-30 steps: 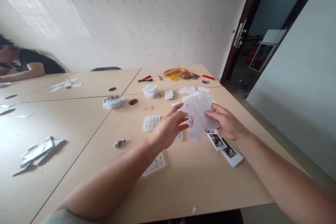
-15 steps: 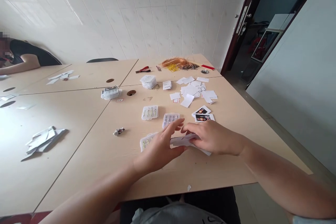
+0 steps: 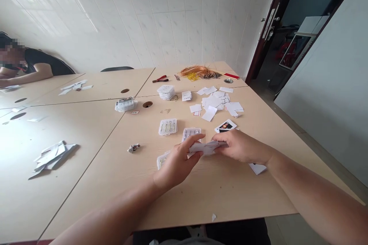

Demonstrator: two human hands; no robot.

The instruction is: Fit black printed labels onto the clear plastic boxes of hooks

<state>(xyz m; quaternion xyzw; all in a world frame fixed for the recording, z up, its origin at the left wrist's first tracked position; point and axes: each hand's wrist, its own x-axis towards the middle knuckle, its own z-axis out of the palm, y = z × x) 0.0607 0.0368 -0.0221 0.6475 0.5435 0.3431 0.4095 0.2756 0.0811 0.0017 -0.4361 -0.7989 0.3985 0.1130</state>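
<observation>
Between my two hands is a small stack of white cards (image 3: 205, 147), held above the table. My left hand (image 3: 179, 160) pinches its left end between thumb and fingers. The right end is gripped by my right hand (image 3: 240, 146). Just behind the stack lies a clear plastic box (image 3: 191, 134) with small pieces in rows, partly covered by my left fingers. Another such box (image 3: 168, 126) sits farther back, and a third box (image 3: 161, 160) is half hidden by my left hand. Printed cards (image 3: 226, 125) lie beyond my right hand, and a white card (image 3: 258, 168) shows under my right forearm.
Loose white cards (image 3: 212, 101) spread across the table's right side. Behind are stacked clear boxes (image 3: 166, 92), red-handled pliers (image 3: 160, 79) and a bundle of copper-coloured strands (image 3: 198, 71). White paper strips (image 3: 53, 157) lie at left. A person (image 3: 37, 65) leans on the far left table.
The stack has come up off the table, and my left hand has closed on its left end. A white card now shows under my right forearm. The view has shifted slightly.
</observation>
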